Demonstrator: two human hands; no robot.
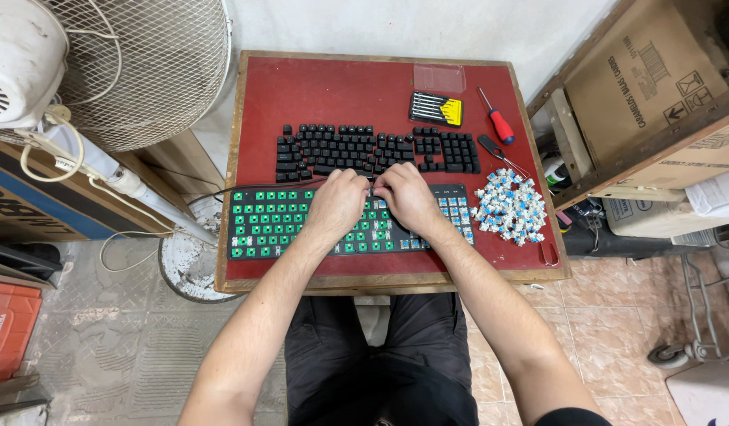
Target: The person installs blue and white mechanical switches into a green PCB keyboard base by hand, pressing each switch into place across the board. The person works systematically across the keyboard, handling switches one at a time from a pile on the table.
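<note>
Nearest the camera, dark trousers (380, 347) over a seated lap are seen at 6 o'clock, with two bare forearms reaching up from them toward the centre. The left hand (335, 203) and the right hand (405, 197) are laid side by side, knuckles up, fingers curled narrowly together over the top edge of a stripped keyboard (301, 225); whether anything small is pinched between the fingers cannot be told. The keyboard is a flat black slab with its keycaps off, so a green board with rows of small square sockets is exposed on the left and blue-topped switches remain at the right end. Its long axis runs from 9 to 3 o'clock, parallel to the near edge of the table. A small table (364, 79) with a worn red top and a raised wooden rim is seen beneath it. Just beyond the hands, toward 12 o'clock, black keycaps (364, 148) are laid out in keyboard order. A loose heap of blue and white switches (510, 207) is piled at 3 o'clock, near the right rim. At 1 o'clock a red-handled screwdriver (497, 118) and a flat black and yellow set of small drivers (436, 109) are placed. Bare red surface is left open at 11 and 12 o'clock. A white wire-caged fan (135, 63) stands at 10 o'clock and cardboard boxes (656, 87) crowd the table at 2 o'clock.
</note>
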